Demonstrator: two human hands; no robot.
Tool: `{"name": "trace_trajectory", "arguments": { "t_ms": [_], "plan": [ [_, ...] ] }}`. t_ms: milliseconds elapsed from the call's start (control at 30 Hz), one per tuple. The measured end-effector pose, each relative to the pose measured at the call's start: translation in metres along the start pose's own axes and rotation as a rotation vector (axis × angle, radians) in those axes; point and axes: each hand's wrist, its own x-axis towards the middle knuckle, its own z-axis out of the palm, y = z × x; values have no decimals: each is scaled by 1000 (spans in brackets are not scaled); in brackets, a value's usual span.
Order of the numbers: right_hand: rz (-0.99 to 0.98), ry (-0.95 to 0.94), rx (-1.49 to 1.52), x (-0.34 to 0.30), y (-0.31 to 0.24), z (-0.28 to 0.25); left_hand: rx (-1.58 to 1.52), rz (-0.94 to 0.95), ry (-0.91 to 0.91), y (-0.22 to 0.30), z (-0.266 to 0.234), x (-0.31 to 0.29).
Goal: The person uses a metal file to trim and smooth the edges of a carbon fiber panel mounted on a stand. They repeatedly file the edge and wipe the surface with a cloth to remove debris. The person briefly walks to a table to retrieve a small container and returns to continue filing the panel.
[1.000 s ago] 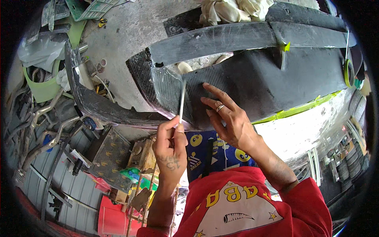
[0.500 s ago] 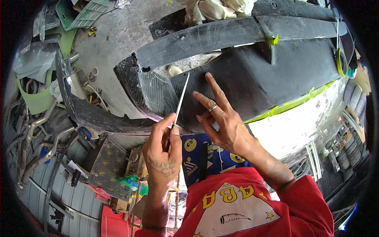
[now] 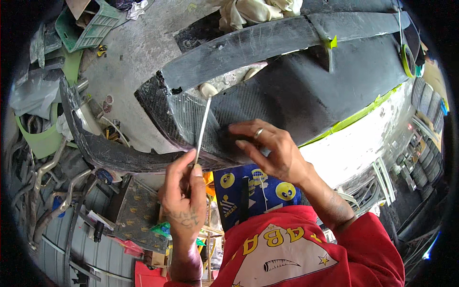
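Observation:
My left hand [image 3: 184, 189] is closed round a slim pale metal rod [image 3: 204, 125], straight and narrow like a thin file. The rod points away from me, crossing over the woven-textured corner of a black car body panel [image 3: 282, 91], which looks like a bumper. My right hand [image 3: 275, 146], with a ring on one finger, hovers over or touches the panel's near part. Its fingers are bent, with a gap between thumb and forefinger, and they appear to hold nothing. The fingertips are slightly blurred, so contact with the panel is unclear.
Yellow-green tape [image 3: 356, 117] runs along the panel's right edge, and a tape roll [image 3: 408, 61] hangs at its far right. A cloth bundle [image 3: 258, 13] lies on top. Left are a green crate [image 3: 88, 28], a curved dark trim piece [image 3: 114, 160] and metal pipes [image 3: 45, 177].
My left hand has shifted slightly left and down, and the rod has moved left. My right hand has drawn its spread fingers in and lowered toward the panel's near edge.

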Motion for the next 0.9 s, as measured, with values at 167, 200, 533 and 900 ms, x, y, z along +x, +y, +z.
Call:
{"name": "trace_trajectory", "arguments": {
  "t_ms": [167,200,533,900],
  "plan": [
    [207,31,143,-2,-16,11,110,0,-148,3,-4,10],
    [231,20,182,0,-18,15,109,1,-164,7,-5,12],
    [115,104,43,5,-13,35,111,207,-117,-5,-3,25],
    [167,113,62,5,-14,37,164,123,-196,4,-9,31]
  ]
}}
